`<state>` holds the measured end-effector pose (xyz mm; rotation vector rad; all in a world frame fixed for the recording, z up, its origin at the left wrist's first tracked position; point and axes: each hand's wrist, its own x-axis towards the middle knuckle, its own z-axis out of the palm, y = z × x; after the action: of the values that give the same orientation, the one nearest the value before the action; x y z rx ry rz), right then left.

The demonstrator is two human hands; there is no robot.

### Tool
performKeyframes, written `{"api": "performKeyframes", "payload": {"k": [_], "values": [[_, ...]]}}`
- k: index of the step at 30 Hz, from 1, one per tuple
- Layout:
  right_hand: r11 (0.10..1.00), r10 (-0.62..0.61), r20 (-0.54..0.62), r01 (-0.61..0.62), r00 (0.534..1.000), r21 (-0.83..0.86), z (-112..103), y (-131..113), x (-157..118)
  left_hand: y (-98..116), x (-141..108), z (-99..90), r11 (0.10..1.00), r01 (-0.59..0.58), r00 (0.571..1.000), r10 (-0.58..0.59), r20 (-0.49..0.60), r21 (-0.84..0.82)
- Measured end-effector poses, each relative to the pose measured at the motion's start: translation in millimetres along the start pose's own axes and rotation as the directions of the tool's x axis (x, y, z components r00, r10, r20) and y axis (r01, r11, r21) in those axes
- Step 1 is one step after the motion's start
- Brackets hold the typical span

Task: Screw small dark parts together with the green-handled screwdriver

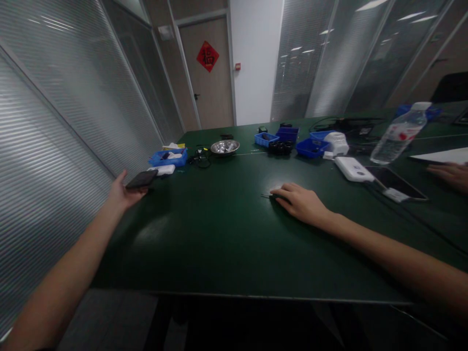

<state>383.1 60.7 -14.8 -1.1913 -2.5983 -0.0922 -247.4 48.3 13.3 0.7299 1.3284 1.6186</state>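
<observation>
At frame left, the left hand [126, 194] holds a dark slab [142, 179]; right of centre, the right hand [302, 202] grips thin prongs [266, 195] pointing left.

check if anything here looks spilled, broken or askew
No spill or breakage stands out. The plastic bottle appears to lean right, but the wall panels behind slant likewise, so probably lens distortion. The dark flat object in the left hand shows no visible damage.

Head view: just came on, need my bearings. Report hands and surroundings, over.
Left hand holding dark flat object near left edge of table. Right hand down at thin pale item, grip unclear. Metal bowl farther back, between hands.
</observation>
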Motion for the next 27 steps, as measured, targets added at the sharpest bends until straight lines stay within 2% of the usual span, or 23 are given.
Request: {"api": "performKeyframes", "payload": {"k": [3, 6, 12, 16, 19, 22, 27], "values": [[1.000, -0.006, -0.002, 0.006, 1.000, 0.004, -1, 0, 0, -9, -2, 12.9, 0.979, 0.128, 0.991, -0.118, 0.068, -0.159], [1.000, -0.017, -0.005, 0.017, 1.000, -0.001, -2, -1, 0, -16, -3, 27.5, 0.969, 0.171, 0.983, -0.155, 0.101, -0.180], [1.000, 0.000, 0.012, 0.000, 1.000, -0.004, -2, -1, 0, -21, -11, 41.4, 0.985, 0.078, 0.971, -0.040, 0.235, -0.154], [1.000, 0.000, 0.014, 0.000, 1.000, -0.002, -2, -1, 0, -28, -9, 44.4, 0.994, -0.084, 0.980, 0.094, 0.174, -0.062], [1.000, -0.001, 0.006, 0.001, 1.000, -0.002, -1, 0, 0, -34, -6, 44.9, 0.987, -0.163, 0.978, 0.164, 0.127, -0.019], [1.000, -0.002, 0.008, 0.002, 1.000, 0.007, -1, 1, 0, -37, -4, 42.0, 0.980, -0.198, 0.971, 0.196, 0.138, 0.000], [1.000, -0.007, -0.007, 0.008, 1.000, 0.010, 0, 2, -1, -39, -7, 37.9, 0.984, -0.178, 0.975, 0.177, 0.135, -0.006]]}}
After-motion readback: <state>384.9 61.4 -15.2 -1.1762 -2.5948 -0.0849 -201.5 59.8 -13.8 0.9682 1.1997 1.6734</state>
